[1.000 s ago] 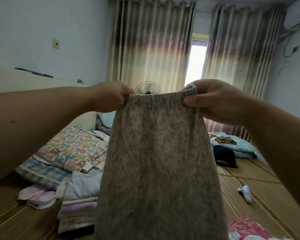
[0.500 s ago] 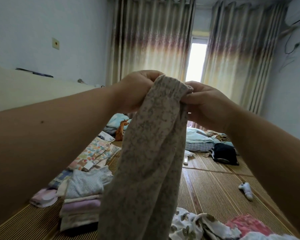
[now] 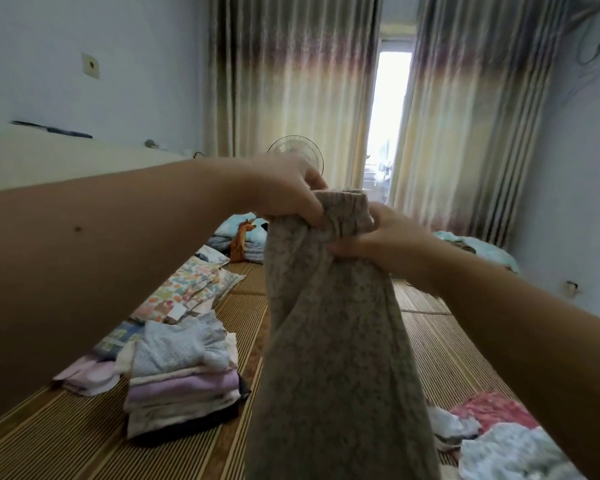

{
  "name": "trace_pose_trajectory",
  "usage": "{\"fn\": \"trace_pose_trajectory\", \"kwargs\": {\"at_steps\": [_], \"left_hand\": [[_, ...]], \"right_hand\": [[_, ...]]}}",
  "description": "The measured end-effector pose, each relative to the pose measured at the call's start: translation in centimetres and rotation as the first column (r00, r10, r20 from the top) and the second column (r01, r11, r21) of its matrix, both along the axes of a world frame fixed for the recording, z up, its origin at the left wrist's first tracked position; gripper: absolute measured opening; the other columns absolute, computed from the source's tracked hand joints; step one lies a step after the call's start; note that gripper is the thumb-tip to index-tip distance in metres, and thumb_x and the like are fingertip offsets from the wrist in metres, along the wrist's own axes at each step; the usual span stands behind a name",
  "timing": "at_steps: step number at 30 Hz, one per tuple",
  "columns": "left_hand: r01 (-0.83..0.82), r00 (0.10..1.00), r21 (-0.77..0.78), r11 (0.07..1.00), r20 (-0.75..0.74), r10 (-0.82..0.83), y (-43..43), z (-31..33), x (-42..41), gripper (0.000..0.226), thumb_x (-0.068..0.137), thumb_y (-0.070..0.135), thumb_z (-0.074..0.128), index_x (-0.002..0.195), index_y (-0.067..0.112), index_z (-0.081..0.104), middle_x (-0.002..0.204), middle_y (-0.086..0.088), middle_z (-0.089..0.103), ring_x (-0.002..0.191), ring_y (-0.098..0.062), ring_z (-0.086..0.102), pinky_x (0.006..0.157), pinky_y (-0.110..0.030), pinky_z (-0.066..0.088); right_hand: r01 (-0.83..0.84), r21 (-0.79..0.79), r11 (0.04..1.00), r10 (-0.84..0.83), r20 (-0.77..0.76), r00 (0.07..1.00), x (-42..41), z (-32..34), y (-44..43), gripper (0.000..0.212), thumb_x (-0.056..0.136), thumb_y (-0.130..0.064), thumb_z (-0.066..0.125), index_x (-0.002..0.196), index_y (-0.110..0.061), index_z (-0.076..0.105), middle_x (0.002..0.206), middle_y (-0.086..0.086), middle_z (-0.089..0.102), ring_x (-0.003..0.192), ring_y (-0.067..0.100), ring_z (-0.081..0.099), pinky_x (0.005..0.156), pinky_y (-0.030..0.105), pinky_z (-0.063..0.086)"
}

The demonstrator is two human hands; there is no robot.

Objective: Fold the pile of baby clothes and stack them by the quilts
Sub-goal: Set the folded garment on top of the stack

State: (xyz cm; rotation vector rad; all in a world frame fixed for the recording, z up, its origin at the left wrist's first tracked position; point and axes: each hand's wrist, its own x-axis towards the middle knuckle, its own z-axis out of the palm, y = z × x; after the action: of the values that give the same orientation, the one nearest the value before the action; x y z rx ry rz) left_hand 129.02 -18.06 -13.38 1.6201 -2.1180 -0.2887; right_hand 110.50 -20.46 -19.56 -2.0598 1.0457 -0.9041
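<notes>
Speckled beige garment is no longer stretched flat between the hands; it is now doubled lengthwise and hangs narrow. Left hand and right hand are now together at the waistband. Right hand is now lower, gripping the fabric just below the left fingers instead of level with them.

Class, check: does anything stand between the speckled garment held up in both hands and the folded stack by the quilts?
Nothing visible does. The speckled garment hangs from the left hand and right hand, right of the folded stack; only bare woven mat shows between.
</notes>
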Motion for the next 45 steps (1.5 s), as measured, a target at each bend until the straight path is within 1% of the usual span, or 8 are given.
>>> {"fn": "trace_pose_trajectory", "kwargs": {"at_steps": [5,10,14,18,24,33,40,45], "left_hand": [[0.025,0.997,-0.15,0.988,0.079,-0.014,-1.5,-0.6,-1.1,0.02,0.071,0.04,0.073,0.087,0.036,0.063,0.09,0.005,0.065,0.082,-0.013,0.061,0.063,-0.028,0.054],[0.013,0.957,-0.31,0.951,0.279,0.078,-4.4,-0.7,-1.3,0.03,0.076,0.038,0.072,0.105,0.03,0.069,0.079,0.016,0.057,0.072,-0.005,0.052,0.053,-0.023,0.038],[-0.032,0.925,-0.434,0.9,0.33,0.191,-8.0,-1.6,-1.0,0.025,0.083,0.023,0.065,0.109,0.024,0.067,0.08,0.009,0.056,0.067,-0.012,0.049,0.049,-0.023,0.029],[-0.021,0.96,-0.632,0.775,0.203,0.191,-10.2,-2.1,-1.2,0.029,0.085,0.017,0.059,0.114,0.021,0.064,0.096,-0.002,0.055,0.083,-0.019,0.048,0.063,-0.026,0.035],[0.112,0.964,-0.763,0.637,0.24,0.118,-9.3,-3.3,-3.1,0.033,0.086,0.023,0.061,0.119,0.018,0.063,0.11,-0.008,0.06,0.096,-0.024,0.056,0.075,-0.025,0.037],[0.3,0.928,-0.457,0.837,0.343,-0.145,-0.3,-16.4,-4.8,0.041,0.078,0.052,0.053,0.108,0.027,0.063,0.094,0.006,0.056,0.076,-0.012,0.054,0.057,-0.017,0.034],[0.437,0.844,0.047,0.898,0.322,-0.428,7.3,-32.3,-6.6,0.04,0.079,0.047,0.064,0.116,0.032,0.061,0.103,0.002,0.063,0.092,-0.023,0.062,0.071,-0.03,0.046],[0.453,0.889,0.059,0.889,0.037,-0.456,10.2,-37.5,-6.5,0.051,0.07,0.046,0.062,0.121,0.039,0.057,0.105,0.009,0.066,0.094,-0.006,0.06,0.075,-0.015,0.042]], "right_hand": [[0.12,0.14,0.983,-0.095,-0.171,0.981,-0.9,-3.0,-1.4,0.023,0.079,-0.006,0.064,0.102,-0.003,0.066,0.1,0.014,0.067,0.089,0.029,0.066,0.076,0.038,0.059],[0.309,0.167,0.936,-0.259,-0.265,0.929,-0.1,-3.9,-5.0,0.007,0.084,-0.012,0.057,0.081,-0.008,0.052,0.07,0.008,0.044,0.053,0.016,0.038,0.042,0.021,0.027],[0.324,0.338,0.883,-0.326,-0.052,0.944,2.1,-5.0,-8.6,0.012,0.095,-0.006,0.04,0.087,-0.005,0.048,0.081,0.019,0.057,0.042,0.024,0.058,0.039,0.03,0.053],[0.361,0.145,0.921,-0.37,0.042,0.928,3.5,-5.5,-12.9,0.033,0.097,-0.011,0.038,0.121,0.004,0.055,0.124,0.026,0.058,0.102,0.033,0.061,0.094,0.046,0.048],[0.344,-0.007,0.939,-0.315,0.386,0.867,0.7,-6.2,-13.6,0.017,0.094,-0.012,0.051,0.094,-0.018,0.067,0.098,0.012,0.067,0.093,0.029,0.06,0.08,0.037,0.052],[0.222,0.116,0.968,-0.228,0.036,0.973,-4.9,-19.9,-3.4,0.023,0.095,-0.013,0.05,0.079,-0.024,0.063,0.071,-0.019,0.068,0.071,0.001,0.062,0.055,0.015,0.046],[0.151,0.297,0.943,-0.041,-0.347,0.937,-8.9,-34.6,7.3,0.03,0.072,-0.046,0.06,0.098,-0.06,0.063,0.098,-0.033,0.066,0.1,-0.005,0.059,0.082,0.011,0.044],[0.06,0.195,0.979,0.033,-0.445,0.895,-9.2,-37.0,10.5,0.06,0.072,-0.057,0.07,0.127,-0.057,0.047,0.144,-0.019,0.045,0.142,0.013,0.029,0.116,0.046,0.024]]}}
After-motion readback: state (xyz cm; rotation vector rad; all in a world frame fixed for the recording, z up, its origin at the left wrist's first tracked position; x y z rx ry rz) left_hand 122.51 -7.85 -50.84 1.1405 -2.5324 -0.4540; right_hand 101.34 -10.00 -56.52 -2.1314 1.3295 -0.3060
